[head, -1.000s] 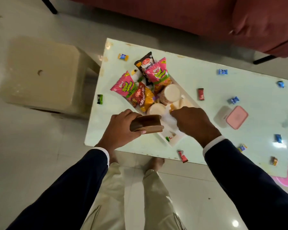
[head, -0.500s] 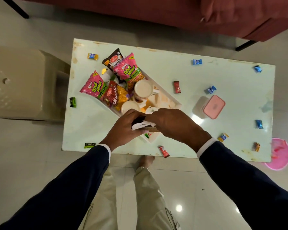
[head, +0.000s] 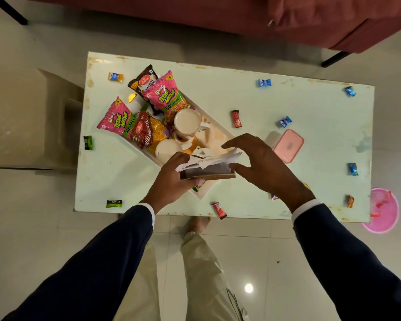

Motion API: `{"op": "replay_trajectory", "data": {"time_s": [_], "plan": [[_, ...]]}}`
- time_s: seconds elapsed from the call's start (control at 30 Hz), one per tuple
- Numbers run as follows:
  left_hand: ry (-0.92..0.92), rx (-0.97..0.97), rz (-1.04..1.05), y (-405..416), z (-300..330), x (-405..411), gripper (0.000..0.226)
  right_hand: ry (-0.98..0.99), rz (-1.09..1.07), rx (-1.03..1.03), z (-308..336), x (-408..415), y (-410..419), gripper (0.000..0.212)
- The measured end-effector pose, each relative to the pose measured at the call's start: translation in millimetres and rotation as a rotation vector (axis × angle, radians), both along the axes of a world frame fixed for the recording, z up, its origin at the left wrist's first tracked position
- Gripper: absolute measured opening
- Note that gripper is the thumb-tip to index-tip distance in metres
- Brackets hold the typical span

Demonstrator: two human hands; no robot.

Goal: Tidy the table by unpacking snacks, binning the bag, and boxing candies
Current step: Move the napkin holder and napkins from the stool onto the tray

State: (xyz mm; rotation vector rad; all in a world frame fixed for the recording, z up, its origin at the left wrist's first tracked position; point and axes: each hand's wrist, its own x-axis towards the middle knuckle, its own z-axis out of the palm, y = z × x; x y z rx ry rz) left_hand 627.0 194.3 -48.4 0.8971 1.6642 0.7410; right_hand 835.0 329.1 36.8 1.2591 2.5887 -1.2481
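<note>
Our left hand (head: pixel 171 179) reaches forward from a dark sleeve with a white cuff, its fingers curled around the left end of a flat brown box (head: pixel 207 173), thumb on top and fingertips under the near edge. Our right hand (head: pixel 259 163) comes in from the right, palm down, fingers spread and arched, thumb beside the box's right end, the fingers apart. Both forearms angle inward. Below, our light trousers and a bare foot show.

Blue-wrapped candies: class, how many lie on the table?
5: one at the far edge, one at the far right corner, one beside the pink box, one at the right edge, one far left, blue and orange. Hands may hide others.
</note>
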Motion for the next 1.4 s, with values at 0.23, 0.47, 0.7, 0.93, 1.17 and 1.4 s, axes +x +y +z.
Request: {"op": "replay_trajectory", "data": {"time_s": [0.23, 0.47, 0.7, 0.93, 1.17, 1.4], "plan": [[0.017, -0.049, -0.017, 1.1, -7.2, 6.5, 0.067, 0.009, -0.092, -0.076, -21.5, 1.5, -6.5, 0.03], [0.076, -0.012, 0.034, -6.1, -17.6, 20.2, 0.055, -0.023, -0.016, -0.322, -44.9, -1.3, -11.7, 0.063], [0.197, 0.209, 0.056, -3.0, -22.7, 39.9, 0.057, -0.136, 0.177, 0.057, -65.2, -6.9, -2.7, 0.057], [0.155, 0.082, 0.017, 8.4, -27.7, 39.3, 0.068, -0.287, 0.386, 0.139, -90.4, -26.7, 33.0, 0.058], [0.327, 0.099, -0.052, 21.2, -30.5, 26.2, 0.057, -0.299, 0.449, 0.159, -119.8, -42.7, 43.5, 0.065], [0.376, 0.171, -0.16, 25.8, -25.6, 2.7, 0.037, -0.247, 0.289, 0.206, -131.8, -28.4, 27.0, 0.077]]}}
